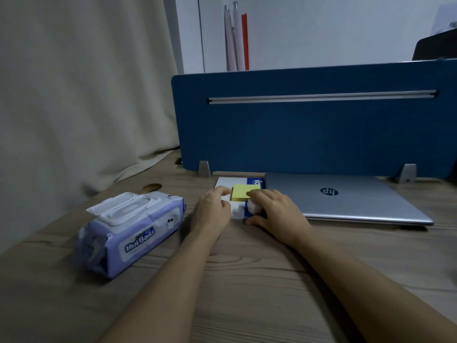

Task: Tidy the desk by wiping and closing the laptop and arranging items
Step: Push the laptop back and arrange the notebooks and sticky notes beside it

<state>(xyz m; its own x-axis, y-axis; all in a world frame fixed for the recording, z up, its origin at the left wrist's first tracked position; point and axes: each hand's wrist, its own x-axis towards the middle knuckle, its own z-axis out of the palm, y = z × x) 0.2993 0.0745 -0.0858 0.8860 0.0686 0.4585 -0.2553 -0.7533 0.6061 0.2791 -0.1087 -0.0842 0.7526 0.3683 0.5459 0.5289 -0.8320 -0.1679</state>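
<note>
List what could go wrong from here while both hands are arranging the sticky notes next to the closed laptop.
1. The right hand holds a crumpled white wipe while its fingers touch the yellow sticky-note pad; if the wipe is damp, it might wet the paper.
2. The pad sits on a white-and-blue booklet; a push from the left hand may slide it against the closed silver laptop.
3. The purple wet-wipe pack has its lid flipped open, so the wipes could dry out.

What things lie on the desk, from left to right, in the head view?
Wipes pack → left hand → yellow sticky notes → right hand → closed laptop.
</note>
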